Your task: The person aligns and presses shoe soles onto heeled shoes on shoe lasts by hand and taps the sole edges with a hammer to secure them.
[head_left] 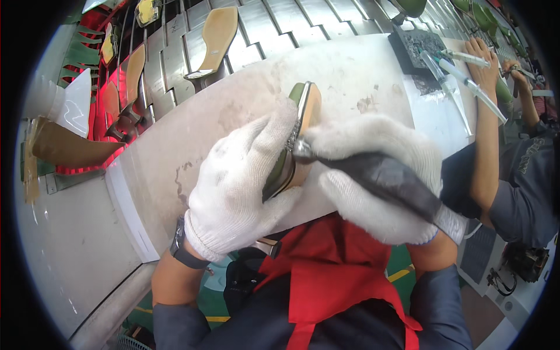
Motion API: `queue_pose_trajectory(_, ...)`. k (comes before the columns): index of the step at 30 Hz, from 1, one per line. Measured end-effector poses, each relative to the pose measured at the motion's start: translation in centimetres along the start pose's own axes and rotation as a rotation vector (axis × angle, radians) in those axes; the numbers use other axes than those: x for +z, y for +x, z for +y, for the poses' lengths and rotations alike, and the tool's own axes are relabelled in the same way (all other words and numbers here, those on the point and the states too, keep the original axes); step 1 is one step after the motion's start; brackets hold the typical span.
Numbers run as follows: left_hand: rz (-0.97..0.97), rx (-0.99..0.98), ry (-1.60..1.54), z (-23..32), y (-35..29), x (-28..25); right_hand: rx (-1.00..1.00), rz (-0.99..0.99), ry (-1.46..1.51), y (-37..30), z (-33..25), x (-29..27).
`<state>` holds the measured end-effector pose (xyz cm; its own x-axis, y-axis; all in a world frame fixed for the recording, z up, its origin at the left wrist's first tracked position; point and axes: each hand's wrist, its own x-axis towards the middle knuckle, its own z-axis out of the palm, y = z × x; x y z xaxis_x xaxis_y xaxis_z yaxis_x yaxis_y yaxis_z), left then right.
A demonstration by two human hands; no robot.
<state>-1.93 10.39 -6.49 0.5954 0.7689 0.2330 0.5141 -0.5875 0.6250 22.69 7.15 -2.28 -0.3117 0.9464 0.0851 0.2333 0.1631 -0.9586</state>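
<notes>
My left hand (236,175), in a white knit glove, is closed round a dark green shoe (282,178). The shoe's tan sole (312,108) faces right, and much of its body is hidden behind my fingers. My right hand (385,216), gloved the same way, is closed round a hand tool with a thick dark grip (388,175) and a rounded metal head (303,151). That head is at the edge where the shoe's upper meets its sole, close to my left fingertips; I cannot tell whether it touches.
Beyond the pale worktop (233,96) runs a slatted metal conveyor (303,26) carrying tan-soled pieces (219,38). Red-lit racks stand at the left. A dark block (417,49) and white-handled brushes (472,84) lie at the right, near a co-worker's bare arm (484,116).
</notes>
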Motion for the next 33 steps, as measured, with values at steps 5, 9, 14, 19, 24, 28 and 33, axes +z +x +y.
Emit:
queue_pose_trajectory(5,0.000,-0.013,0.011,-0.3,0.0,-0.2,0.059,0.064,-0.056,0.7,-0.4,0.0)
queue_pose_trajectory(9,-0.035,-0.027,0.001,-0.2,-0.1,-0.8,-0.074,0.002,-0.291,1.8,0.7,-0.8)
queue_pose_trajectory(14,-0.024,0.005,0.010,-0.5,-0.2,-0.8,-0.018,0.135,-0.265,4.8,0.9,-0.7)
queue_pose_trajectory(19,-0.002,0.003,0.002,-0.5,-0.4,-0.5,0.018,0.122,0.059,4.4,0.9,-0.7)
queue_pose_trajectory(24,0.052,-0.005,0.014,-0.9,-1.5,-0.3,0.027,0.023,-0.109,0.4,-1.8,2.3)
queue_pose_trajectory(28,0.056,0.008,-0.029,-1.2,-1.7,-0.3,-0.317,0.155,-0.353,-0.9,0.2,4.6)
queue_pose_trajectory(33,0.066,0.024,-0.048,-0.8,-1.6,-0.5,-0.398,0.422,-0.280,-3.6,3.3,9.2)
